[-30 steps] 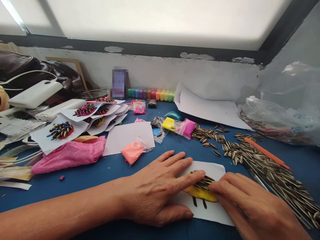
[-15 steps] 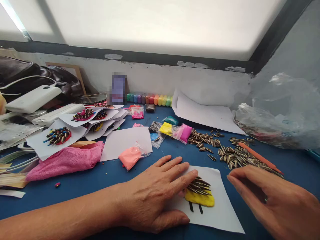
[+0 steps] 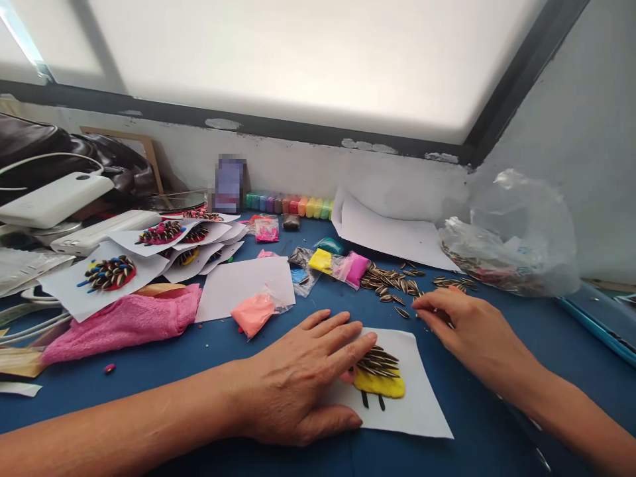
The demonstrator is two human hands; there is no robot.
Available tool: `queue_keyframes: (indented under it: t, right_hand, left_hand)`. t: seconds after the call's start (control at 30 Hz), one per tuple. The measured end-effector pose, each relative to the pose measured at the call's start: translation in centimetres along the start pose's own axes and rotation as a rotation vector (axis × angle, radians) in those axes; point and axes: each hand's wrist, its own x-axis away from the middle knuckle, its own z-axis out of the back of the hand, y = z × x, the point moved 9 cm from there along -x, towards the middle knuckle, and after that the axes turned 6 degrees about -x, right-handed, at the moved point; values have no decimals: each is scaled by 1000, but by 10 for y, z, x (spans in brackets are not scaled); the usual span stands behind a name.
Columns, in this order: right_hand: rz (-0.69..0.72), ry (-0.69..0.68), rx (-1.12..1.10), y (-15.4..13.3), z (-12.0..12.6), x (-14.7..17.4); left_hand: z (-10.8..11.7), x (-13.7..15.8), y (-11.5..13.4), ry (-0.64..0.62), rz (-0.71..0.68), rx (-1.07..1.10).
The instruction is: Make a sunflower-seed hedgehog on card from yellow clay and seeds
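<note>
My left hand (image 3: 313, 381) lies flat with its fingers apart, pressing on a white paper sheet (image 3: 422, 414). Next to its fingertips, the sheet bears a yellow clay shape (image 3: 382, 385) with striped sunflower seeds (image 3: 377, 361) stuck in rows along its upper part. Two thin black strips run down below the yellow clay, and some pink shows beside my fingers. My right hand (image 3: 467, 324) is at the loose seed pile (image 3: 390, 281), thumb and forefinger drawn together in a pinch. Whatever lies between those fingertips is too small to make out.
Finished-looking seed pictures on paper (image 3: 112, 271) are stacked at left above a pink cloth (image 3: 134, 321). An orange clay packet (image 3: 253, 313) lies mid-table, with yellow (image 3: 322, 260) and magenta (image 3: 356, 268) packets beyond. A clear plastic bag (image 3: 517, 245) stands at back right.
My right hand has moved forward and left, from beside the paper to the seed pile, covering part of it. My left hand stays on the sheet. The view has shifted slightly.
</note>
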Motion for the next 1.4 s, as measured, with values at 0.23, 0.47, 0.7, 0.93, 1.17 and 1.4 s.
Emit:
queue_keyframes:
  t: [0.23, 0.47, 0.7, 0.93, 1.17, 1.4]
  right_hand:
    - [-112, -180, 145, 14, -22, -38]
    - [-176, -289, 296, 24, -42, -39]
    - [-120, -369, 379, 9, -40, -35]
    - [-66, -358, 422, 0, -35, -42]
    - [-176, -265, 359, 9, -23, -36]
    - [-149, -270, 326, 15, -35, -43]
  left_hand:
    - [2, 1, 1, 48, -16, 20]
    - [2, 1, 1, 49, -17, 8]
    - [2, 0, 2, 69, -20, 7]
    - [3, 0, 2, 102, -40, -1]
    - [5, 0, 4, 66, -19, 15]
    - [4, 0, 2, 65, -11, 21]
